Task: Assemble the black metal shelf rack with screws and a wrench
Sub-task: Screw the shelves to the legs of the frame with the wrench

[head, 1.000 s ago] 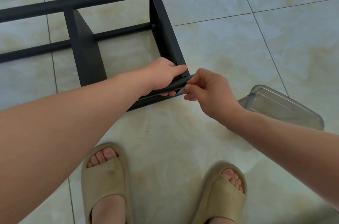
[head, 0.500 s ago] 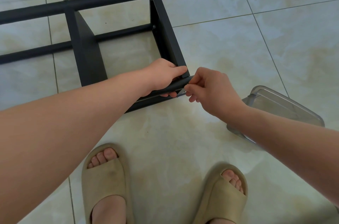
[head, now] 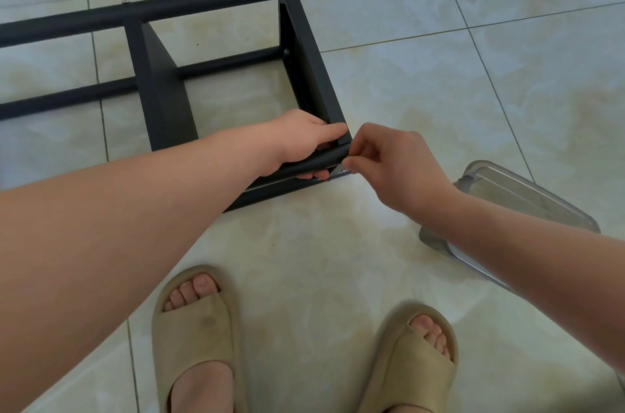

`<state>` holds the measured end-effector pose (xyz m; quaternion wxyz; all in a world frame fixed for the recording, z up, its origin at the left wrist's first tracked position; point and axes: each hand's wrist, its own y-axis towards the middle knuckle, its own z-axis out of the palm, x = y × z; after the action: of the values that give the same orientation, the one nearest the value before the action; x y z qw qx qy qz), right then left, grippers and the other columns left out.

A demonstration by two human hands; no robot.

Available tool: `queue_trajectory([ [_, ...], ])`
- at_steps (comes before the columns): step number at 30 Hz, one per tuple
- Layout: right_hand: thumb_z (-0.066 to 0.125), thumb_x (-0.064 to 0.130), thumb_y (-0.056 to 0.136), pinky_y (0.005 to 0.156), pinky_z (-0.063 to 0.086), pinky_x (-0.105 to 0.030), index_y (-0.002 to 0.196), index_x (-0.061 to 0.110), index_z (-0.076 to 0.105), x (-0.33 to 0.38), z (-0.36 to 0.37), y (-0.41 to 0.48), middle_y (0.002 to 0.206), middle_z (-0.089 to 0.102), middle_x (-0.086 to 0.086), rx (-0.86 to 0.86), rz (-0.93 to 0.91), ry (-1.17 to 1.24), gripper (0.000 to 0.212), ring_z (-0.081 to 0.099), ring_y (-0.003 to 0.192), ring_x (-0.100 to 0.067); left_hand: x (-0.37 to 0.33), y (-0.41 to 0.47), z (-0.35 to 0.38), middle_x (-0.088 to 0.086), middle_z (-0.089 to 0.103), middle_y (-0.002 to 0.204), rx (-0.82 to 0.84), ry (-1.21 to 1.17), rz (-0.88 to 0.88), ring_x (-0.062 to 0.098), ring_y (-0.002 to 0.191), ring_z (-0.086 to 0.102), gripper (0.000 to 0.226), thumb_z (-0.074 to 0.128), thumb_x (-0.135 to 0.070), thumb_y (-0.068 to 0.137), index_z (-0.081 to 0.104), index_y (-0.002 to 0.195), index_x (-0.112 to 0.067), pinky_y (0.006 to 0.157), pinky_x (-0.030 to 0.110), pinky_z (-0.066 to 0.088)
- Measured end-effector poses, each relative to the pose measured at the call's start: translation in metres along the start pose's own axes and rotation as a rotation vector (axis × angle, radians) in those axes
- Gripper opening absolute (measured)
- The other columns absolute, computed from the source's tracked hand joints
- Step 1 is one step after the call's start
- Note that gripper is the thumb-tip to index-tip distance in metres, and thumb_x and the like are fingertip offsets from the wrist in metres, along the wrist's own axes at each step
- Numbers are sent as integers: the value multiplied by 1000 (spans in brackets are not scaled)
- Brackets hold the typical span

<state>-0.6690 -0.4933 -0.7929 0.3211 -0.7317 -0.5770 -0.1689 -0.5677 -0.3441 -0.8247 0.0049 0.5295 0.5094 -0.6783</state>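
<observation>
The black metal shelf rack (head: 159,101) lies on its side on the tiled floor, with long round tubes running left and flat cross panels between them. My left hand (head: 306,142) grips the near black tube (head: 321,160) at the rack's near right corner. Close beside it, my right hand (head: 389,162) pinches a small silvery metal piece (head: 340,171) at the end of that tube. What the piece is cannot be made out. A screw head (head: 286,51) shows on the right cross panel.
A clear plastic container (head: 514,196) lies on the floor to the right, partly under my right forearm. My two feet in beige slippers (head: 199,338) stand at the bottom of the view. The floor is pale glossy tile.
Both hands stay at the same corner of the rack. My right hand's fingers have shifted slightly at the tube's end. The rack has not moved.
</observation>
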Motion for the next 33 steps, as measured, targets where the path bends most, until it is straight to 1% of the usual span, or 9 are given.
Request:
queue_trajectory([
  [3, 69, 17, 93, 62, 45, -38, 84, 11, 63, -1, 4, -4, 71, 68, -8, -21, -58, -37, 12, 55, 62, -24, 1, -1, 1, 16, 76, 95, -7, -4, 8, 22, 63, 73, 41, 61, -43, 96, 69, 105, -4, 48, 23, 53],
  [6, 67, 14, 94, 57, 40, -37, 84, 9, 63, -4, 6, -6, 66, 64, -9, -40, -104, -62, 12, 46, 54, -20, 2, -1, 3, 16, 76, 93, -21, 15, 14, 23, 62, 73, 40, 60, -42, 97, 70, 98, -3, 48, 24, 54],
  [9, 67, 12, 94, 60, 46, -40, 87, 6, 65, -5, 4, -5, 69, 66, -12, -31, -136, -73, 9, 54, 60, -29, 0, -1, 3, 14, 76, 94, -18, 2, 2, 25, 61, 73, 35, 61, -40, 96, 69, 91, -7, 48, 25, 53],
  [12, 65, 10, 95, 64, 49, -46, 91, 5, 66, -7, 3, -4, 76, 69, -15, -16, -176, -102, 6, 58, 67, -37, -1, -2, 2, 14, 76, 95, -20, -7, -17, 26, 62, 73, 36, 61, -40, 96, 69, 93, -5, 49, 26, 54],
  [20, 63, 20, 95, 63, 50, -44, 89, 13, 60, -3, 4, -2, 73, 65, -8, -25, -126, -173, 10, 57, 68, -31, -3, -4, 6, 20, 75, 93, -62, 32, 7, 27, 61, 70, 34, 58, -36, 98, 68, 87, -5, 48, 25, 53],
  [25, 65, 23, 94, 64, 50, -42, 87, 15, 60, -4, 4, -1, 74, 67, -5, -26, -78, -156, 12, 59, 70, -29, -2, -5, 7, 21, 75, 94, -65, 29, 20, 27, 61, 70, 37, 59, -36, 97, 69, 98, -1, 49, 26, 54],
  [27, 68, 26, 92, 61, 46, -37, 88, 19, 57, -5, 2, 0, 78, 68, 1, -36, -88, -183, 14, 58, 73, -24, -1, -5, 6, 20, 75, 93, -66, 28, 28, 27, 61, 71, 34, 59, -37, 98, 68, 99, -3, 49, 26, 53],
  [29, 73, 31, 89, 60, 40, -31, 91, 22, 56, -7, -2, 2, 85, 63, 9, -65, -112, -190, 19, 54, 78, -17, 0, -4, 6, 19, 75, 91, -72, 18, 40, 28, 62, 72, 30, 60, -38, 97, 64, 96, -8, 49, 27, 53],
  [33, 77, 37, 86, 70, 42, -32, 104, 20, 66, -12, -4, 5, 100, 48, 9, -116, -152, -210, 27, 48, 92, -15, 1, -4, 6, 16, 76, 89, -60, -2, 43, 28, 61, 72, 26, 61, -37, 97, 61, 90, -12, 48, 26, 51],
])
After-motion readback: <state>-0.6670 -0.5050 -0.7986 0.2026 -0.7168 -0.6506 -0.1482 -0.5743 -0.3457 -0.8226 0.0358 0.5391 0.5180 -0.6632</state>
